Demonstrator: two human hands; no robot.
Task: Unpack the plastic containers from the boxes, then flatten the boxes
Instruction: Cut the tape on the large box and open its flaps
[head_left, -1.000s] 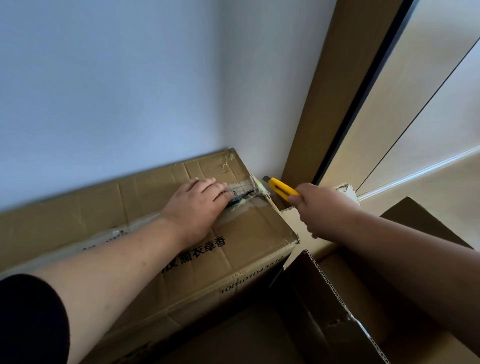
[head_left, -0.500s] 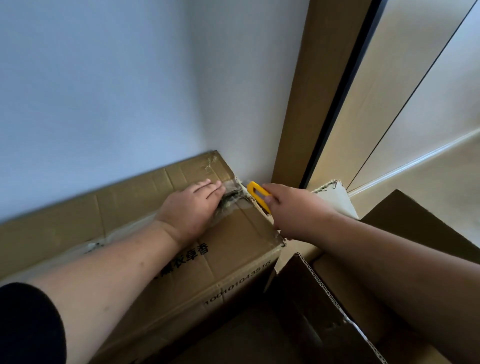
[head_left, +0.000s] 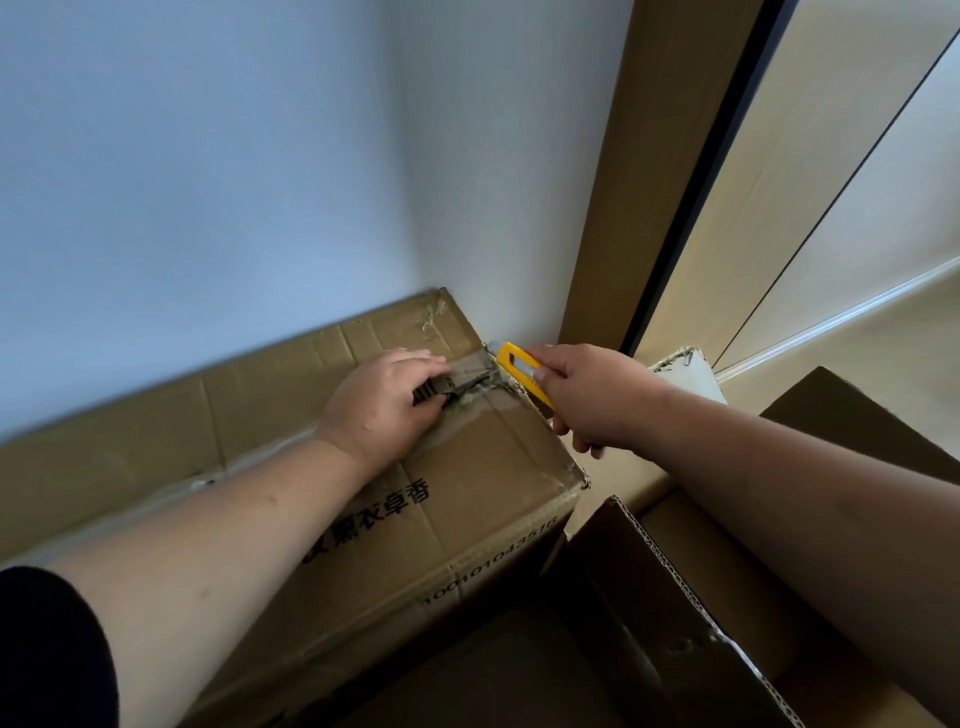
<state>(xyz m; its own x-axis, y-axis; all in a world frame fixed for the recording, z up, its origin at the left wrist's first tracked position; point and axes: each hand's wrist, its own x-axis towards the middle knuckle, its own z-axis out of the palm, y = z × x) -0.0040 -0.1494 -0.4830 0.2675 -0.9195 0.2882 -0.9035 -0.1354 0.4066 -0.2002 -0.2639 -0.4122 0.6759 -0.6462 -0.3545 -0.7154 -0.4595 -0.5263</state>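
A sealed brown cardboard box (head_left: 467, 483) with black printed characters stands against the wall, a strip of clear tape running along its top seam. My left hand (head_left: 382, 402) lies on the top near the far right end, its fingertips dug into the torn tape at the seam. My right hand (head_left: 587, 395) grips a yellow utility knife (head_left: 519, 369), whose tip sits at the box's far right edge where the tape is ripped. No plastic containers are visible.
An opened cardboard box (head_left: 691, 597) with raised flaps stands at the lower right, under my right forearm. A white flap (head_left: 685, 371) pokes up behind my right hand. The wall corner and a brown door frame (head_left: 623, 208) close in behind the boxes.
The knife has come up against the box's right top edge at the torn tape. My left fingers have curled into the split seam instead of lying flat.
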